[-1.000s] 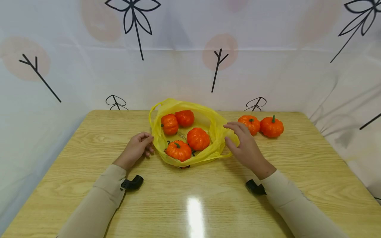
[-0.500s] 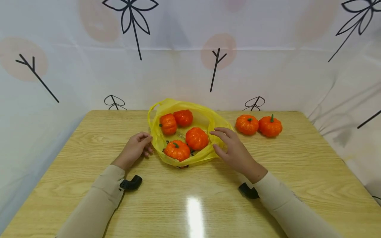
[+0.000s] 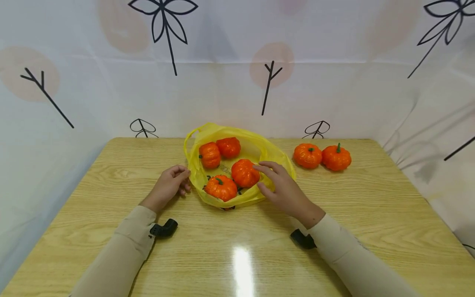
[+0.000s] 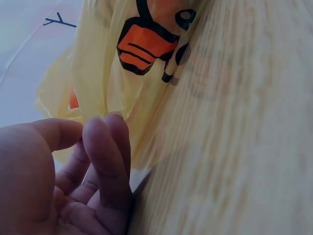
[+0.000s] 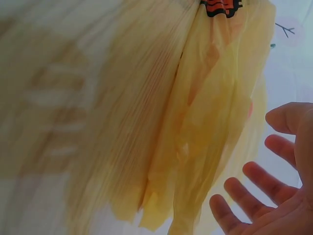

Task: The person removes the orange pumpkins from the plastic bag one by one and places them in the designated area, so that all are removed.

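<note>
Bag (image 3: 197,175) from above (wrist views nearer)

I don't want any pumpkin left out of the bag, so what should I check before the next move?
1. Bag mouth open: ok; the yellow bag gapes and its inside shows.
2. Bag steadied: ok; the left hand pinches its left rim, how firmly is unclear.
3. Right hand free: ok; it holds nothing, fingers apart.
4. Right hand clear of the nearest pumpkin in the bag: cannot tell; they overlap in the head view.
5. All pumpkins bagged: not ok; four are inside, but two pumpkins sit outside it, on the right side of the table.
</note>
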Available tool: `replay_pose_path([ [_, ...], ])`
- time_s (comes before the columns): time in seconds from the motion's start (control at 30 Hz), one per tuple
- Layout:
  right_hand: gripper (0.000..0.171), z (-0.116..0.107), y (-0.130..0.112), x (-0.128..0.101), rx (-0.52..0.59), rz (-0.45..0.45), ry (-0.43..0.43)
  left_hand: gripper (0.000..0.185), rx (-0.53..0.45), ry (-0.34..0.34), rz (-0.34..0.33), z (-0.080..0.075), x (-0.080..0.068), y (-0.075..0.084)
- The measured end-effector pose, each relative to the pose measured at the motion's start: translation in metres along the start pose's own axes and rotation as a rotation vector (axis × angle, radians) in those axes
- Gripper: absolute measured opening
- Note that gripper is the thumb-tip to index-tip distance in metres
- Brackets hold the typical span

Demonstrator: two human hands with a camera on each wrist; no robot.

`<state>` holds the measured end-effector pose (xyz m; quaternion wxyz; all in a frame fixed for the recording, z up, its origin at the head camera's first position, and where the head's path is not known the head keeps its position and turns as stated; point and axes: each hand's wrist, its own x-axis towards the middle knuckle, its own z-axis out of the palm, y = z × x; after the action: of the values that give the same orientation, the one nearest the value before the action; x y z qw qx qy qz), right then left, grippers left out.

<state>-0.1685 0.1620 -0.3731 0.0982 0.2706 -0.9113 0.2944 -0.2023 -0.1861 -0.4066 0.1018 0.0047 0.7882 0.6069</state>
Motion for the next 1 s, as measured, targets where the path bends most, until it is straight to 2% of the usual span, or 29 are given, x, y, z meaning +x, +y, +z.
replay_pose_path([
  [0.6,0.054,0.013,-0.013,0.022,-0.002,0.04,-0.089,0.03,-0.007,-0.014,0.011,0.001,0.0,0.002],
  [1.0,0.055,0.015,-0.013,0.023,-0.059,0.021,-0.12,0.031,0.002,-0.01,0.015,0.0,-0.002,0.002],
])
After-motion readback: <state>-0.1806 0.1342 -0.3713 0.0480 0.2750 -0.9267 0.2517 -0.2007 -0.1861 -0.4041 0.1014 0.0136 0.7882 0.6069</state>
